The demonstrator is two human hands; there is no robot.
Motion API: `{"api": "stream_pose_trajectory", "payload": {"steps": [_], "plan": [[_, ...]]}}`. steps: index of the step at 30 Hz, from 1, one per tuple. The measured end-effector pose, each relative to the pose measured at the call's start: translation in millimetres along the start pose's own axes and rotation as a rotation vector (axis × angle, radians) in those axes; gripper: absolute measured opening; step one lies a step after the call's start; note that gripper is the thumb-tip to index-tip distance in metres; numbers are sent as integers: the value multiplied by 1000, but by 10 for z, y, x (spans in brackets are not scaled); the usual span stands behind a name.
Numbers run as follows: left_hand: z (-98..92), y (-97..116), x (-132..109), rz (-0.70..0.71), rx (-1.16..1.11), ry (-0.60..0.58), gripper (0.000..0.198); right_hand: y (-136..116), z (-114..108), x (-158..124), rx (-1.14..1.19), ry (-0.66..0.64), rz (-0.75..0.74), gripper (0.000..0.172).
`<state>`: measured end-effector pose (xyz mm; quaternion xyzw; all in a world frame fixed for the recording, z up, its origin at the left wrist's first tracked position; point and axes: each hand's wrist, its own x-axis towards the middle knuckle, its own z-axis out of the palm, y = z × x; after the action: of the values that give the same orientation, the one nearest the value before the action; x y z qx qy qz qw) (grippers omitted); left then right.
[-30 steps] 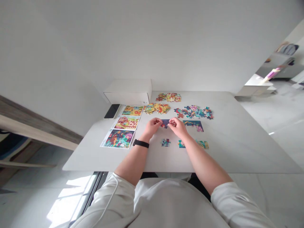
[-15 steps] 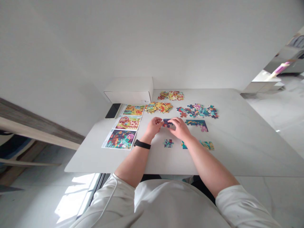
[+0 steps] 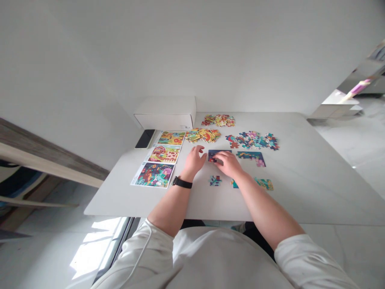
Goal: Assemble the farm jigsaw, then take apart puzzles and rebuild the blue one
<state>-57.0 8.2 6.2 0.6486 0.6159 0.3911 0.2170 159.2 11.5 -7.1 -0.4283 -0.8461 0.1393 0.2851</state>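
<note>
Dark blue jigsaw puzzle pieces (image 3: 214, 152) lie on the table before me, looking joined in a strip, with a small red shape at the lower left. My right hand (image 3: 229, 163) reaches over them, thumb and fingertips gripping at the lower edge and covering part of the strip. Just to the left, my left hand (image 3: 195, 161) is off the pieces, fingers loosely bent and apart, holding nothing. A joined dark blue section (image 3: 251, 155) lies right of my right hand. Nearer me are a blue-green piece (image 3: 215, 180) and a teal-yellow section (image 3: 264, 184), with another piece partly under my right forearm.
Loose pieces form a blue heap (image 3: 254, 140), a yellow heap (image 3: 203, 135) and a red-yellow heap (image 3: 218, 120) on the white table (image 3: 300, 168). Three picture sheets (image 3: 155, 175) lie at left, near a phone (image 3: 145, 139) and a white box (image 3: 164, 120) against the wall.
My left hand has let go of the dark blue pieces and drawn slightly left. My right hand stays on them, and more of their upper edge shows.
</note>
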Motion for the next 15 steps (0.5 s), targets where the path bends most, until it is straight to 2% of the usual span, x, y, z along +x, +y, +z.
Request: {"api": "stream_pose_trajectory", "payload": {"steps": [5, 15], "plan": [[6, -50, -2, 129, 158, -10, 24, 29, 47, -10, -53, -33, 9, 24], [59, -74, -2, 163, 188, -60, 25, 62, 105, -6, -68, -9, 23, 25]]}}
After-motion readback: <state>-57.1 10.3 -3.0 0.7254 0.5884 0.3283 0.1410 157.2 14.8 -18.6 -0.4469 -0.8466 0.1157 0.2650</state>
